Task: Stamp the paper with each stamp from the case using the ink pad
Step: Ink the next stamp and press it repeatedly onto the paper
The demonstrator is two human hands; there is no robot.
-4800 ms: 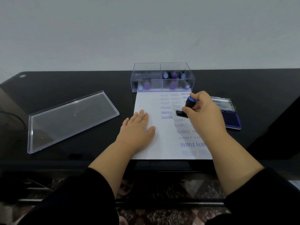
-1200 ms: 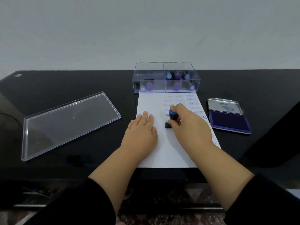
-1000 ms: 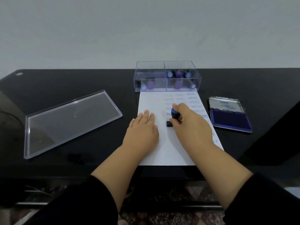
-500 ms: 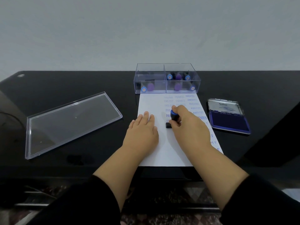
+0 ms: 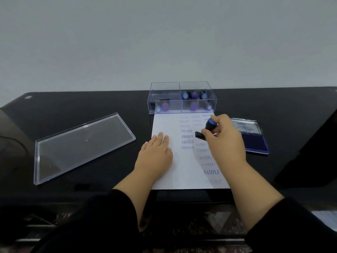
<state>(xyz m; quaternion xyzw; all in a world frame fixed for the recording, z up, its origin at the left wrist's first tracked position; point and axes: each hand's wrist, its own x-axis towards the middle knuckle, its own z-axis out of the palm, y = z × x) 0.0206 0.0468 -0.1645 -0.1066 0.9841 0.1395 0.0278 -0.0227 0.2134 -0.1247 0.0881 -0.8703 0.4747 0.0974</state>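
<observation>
A white paper [image 5: 182, 172] lies on the black table, covered with blue prints reading FAX OUT, FRAGILE and SAMPLE. My left hand [image 5: 156, 154] rests flat on its left edge. My right hand [image 5: 223, 139] grips a black stamp with a blue cap [image 5: 207, 128], lifted and tilted above the paper's upper right part. Behind the paper stands the clear case [image 5: 182, 97] with several blue and purple stamps inside. The open blue ink pad [image 5: 254, 143] lies to the right of the paper, partly hidden by my right hand.
The clear case lid [image 5: 82, 145] lies upside down on the table at the left. The table's front edge [image 5: 182, 194] runs just below the paper. A plain wall rises behind the table.
My right hand has lifted the stamp off the paper and moved it up and right, toward the ink pad. A third FRAGILE print now shows. My left hand has stayed put.
</observation>
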